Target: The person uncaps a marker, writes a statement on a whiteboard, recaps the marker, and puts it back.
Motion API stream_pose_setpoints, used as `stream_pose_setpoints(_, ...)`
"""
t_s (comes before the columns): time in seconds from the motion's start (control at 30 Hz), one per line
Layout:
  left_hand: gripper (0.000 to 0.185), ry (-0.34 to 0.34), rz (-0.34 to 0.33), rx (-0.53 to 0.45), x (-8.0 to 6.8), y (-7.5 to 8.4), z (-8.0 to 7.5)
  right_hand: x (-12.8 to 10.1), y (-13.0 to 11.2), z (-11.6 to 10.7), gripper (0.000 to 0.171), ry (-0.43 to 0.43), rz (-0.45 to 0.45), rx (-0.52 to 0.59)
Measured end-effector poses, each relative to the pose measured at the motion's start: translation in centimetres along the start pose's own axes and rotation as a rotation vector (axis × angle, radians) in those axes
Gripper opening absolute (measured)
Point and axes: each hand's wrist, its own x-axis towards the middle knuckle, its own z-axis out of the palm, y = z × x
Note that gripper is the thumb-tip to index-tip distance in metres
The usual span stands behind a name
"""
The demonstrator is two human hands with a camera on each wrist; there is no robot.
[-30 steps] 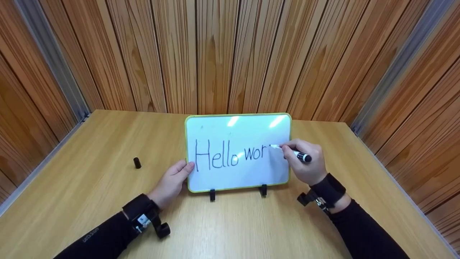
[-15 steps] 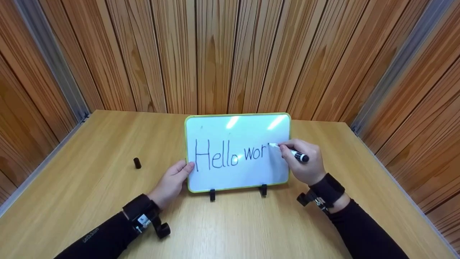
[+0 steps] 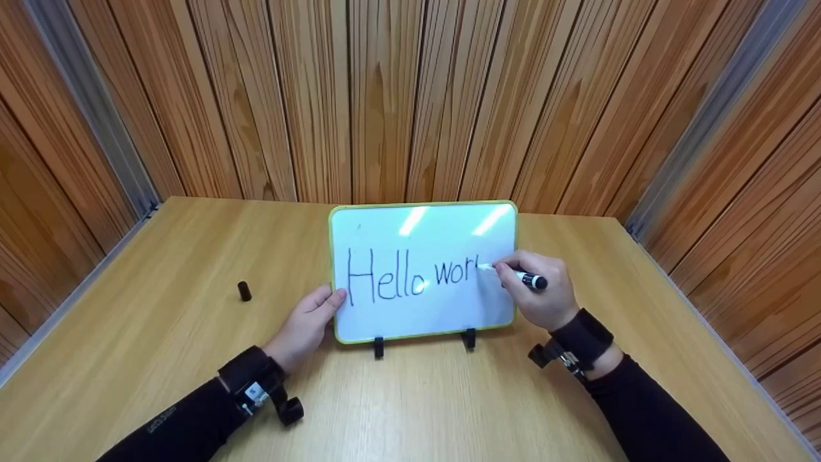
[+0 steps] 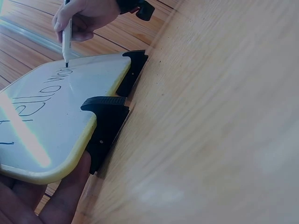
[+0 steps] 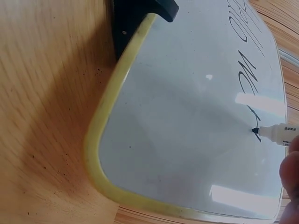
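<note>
A small whiteboard (image 3: 410, 224) with a yellow-green rim leans back on a stand with black feet (image 3: 379, 347). "Hello wor" and the start of another stroke are written on it in dark ink. My left hand (image 3: 308, 324) grips the board's left edge, thumb on the front face and fingers behind, as the left wrist view shows. Between the thumb and fingers of my right hand (image 3: 542, 289) is a white marker (image 3: 529, 279) with a black end. In the right wrist view the marker's black tip (image 5: 255, 131) is right at the end of a fresh line.
A black marker cap (image 3: 244, 290) stands on the wooden table (image 3: 410, 410), left of the board. Wood-panelled walls (image 3: 385, 96) close in the back and both sides. Black wrist mounts sit on both forearms, the right one (image 3: 558, 356) close over the table.
The marker tip has moved slightly left, then down, drawing a short stroke after the "r". My right hand has shifted a little left with it. My left hand has stayed on the board's edge.
</note>
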Motion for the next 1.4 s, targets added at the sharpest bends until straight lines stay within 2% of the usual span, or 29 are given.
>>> stream_pose_setpoints(0.23,0.044,0.006,-0.002,-0.010,0.1,-0.1,-0.1,-0.1,0.1,0.2,0.018,-0.025,0.003,0.007)
stream_pose_setpoints(0.5,0.032,0.038,0.010,0.020,0.1,-0.1,-0.1,0.0,-0.1,0.1,0.023,-0.044,0.012,0.020)
stream_pose_setpoints(0.8,0.040,0.018,0.008,0.048,-0.1,0.1,-0.3,0.1,-0.2,0.0,0.023,-0.047,0.015,0.006)
stream_pose_setpoints(1.17,0.036,0.021,-0.013,0.060,0.2,-0.1,-0.4,0.1,-0.1,-0.8,0.020,0.021,0.046,0.062)
stream_pose_setpoints(1.4,0.028,0.050,-0.002,0.044,0.4,-0.1,-0.1,0.2,0.0,-0.9,0.020,0.084,0.060,0.045)
